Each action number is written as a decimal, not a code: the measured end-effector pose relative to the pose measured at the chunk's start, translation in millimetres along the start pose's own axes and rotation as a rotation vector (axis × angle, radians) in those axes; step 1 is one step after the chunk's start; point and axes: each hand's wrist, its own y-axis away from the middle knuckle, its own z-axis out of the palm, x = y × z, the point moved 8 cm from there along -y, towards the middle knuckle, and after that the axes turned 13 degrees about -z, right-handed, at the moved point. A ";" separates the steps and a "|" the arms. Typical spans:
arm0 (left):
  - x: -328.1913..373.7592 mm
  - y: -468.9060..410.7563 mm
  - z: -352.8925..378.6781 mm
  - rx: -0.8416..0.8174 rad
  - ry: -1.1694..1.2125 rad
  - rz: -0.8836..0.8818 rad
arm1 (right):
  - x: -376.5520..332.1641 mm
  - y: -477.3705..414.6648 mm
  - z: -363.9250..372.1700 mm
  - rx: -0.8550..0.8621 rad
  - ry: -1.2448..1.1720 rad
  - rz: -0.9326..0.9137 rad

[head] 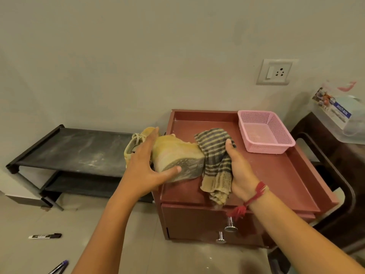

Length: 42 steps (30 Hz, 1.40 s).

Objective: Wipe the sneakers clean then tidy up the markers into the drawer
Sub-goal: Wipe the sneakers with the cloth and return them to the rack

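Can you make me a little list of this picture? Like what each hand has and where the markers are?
left hand: holds the sneaker, sole towards the camera
right hand: grips the striped cloth at the sneaker's end
cabinet: sneaker at its left edge, pink basket at the back
drawer: looks shut
markers: black marker and blue-tipped one, both on the floor

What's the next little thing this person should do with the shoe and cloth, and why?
Probably sweep the striped cloth across the sole of the sneaker. The right hand grips the cloth right beside the shoe. The left hand holds the sneaker tipped on the cabinet so its grey sole shows. A marker lies on the floor for later.
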 end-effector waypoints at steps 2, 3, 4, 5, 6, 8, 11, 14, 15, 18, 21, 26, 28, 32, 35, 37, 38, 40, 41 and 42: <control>-4.6 0.4 2.6 -0.056 -0.062 -0.001 | -3.0 -5.4 -11.8 0.105 0.032 -0.021; -8.3 0.0 3.5 -0.069 -0.101 -0.004 | -9.2 -7.2 -16.7 0.152 0.121 -0.090; -10.9 -0.1 4.0 -0.077 -0.121 -0.007 | -18.5 -6.8 -18.4 0.172 0.240 -0.185; -12.2 0.0 5.1 -0.080 -0.129 -0.005 | -28.3 -4.8 -15.1 0.161 0.373 -0.298; -11.7 0.3 6.7 -0.077 -0.132 0.004 | -36.6 0.3 -6.5 0.109 0.492 -0.413; -4.9 0.3 10.7 -0.053 -0.114 0.030 | -37.4 12.9 18.7 -0.113 0.683 -0.600; 5.4 -1.2 12.8 -0.019 -0.057 0.051 | -6.2 45.0 65.2 -0.601 0.955 -0.746; 7.8 -1.2 12.4 -0.032 -0.081 0.080 | 11.7 49.4 71.5 -0.784 1.044 -0.764; 6.9 -0.7 11.0 -0.026 -0.084 0.070 | 10.6 37.9 64.9 -0.728 1.030 -0.722; 5.6 0.2 10.1 -0.017 -0.077 0.021 | 4.4 19.1 51.8 -0.555 1.042 -0.614; 7.1 1.8 9.8 -0.024 -0.085 0.041 | 13.1 46.2 70.5 -0.733 0.989 -0.653; 9.8 2.6 11.6 0.021 -0.144 -0.008 | 3.2 19.8 59.6 -0.583 1.032 -0.549; 11.2 2.5 11.3 0.015 -0.126 0.009 | 8.8 33.9 66.1 -0.657 1.028 -0.571; 4.7 0.7 11.6 -0.020 -0.131 -0.001 | 18.1 40.8 62.4 -0.763 1.011 -0.589; 6.5 1.2 10.4 0.003 -0.126 -0.015 | 12.2 22.1 49.8 -0.646 1.089 -0.535; 10.1 2.3 9.8 0.004 -0.119 0.016 | 16.7 35.9 55.4 -0.731 1.012 -0.555; 11.5 2.9 9.2 0.003 -0.119 0.026 | 18.4 41.1 55.4 -0.771 0.987 -0.567; 9.8 2.3 8.4 0.004 -0.100 0.014 | 14.5 30.6 46.3 -0.734 1.058 -0.569; 7.8 1.4 7.8 0.006 -0.082 -0.008 | 9.0 18.7 38.7 -0.666 1.119 -0.563; 6.6 1.1 7.3 0.008 -0.067 -0.026 | 5.1 12.8 34.0 -0.620 1.171 -0.547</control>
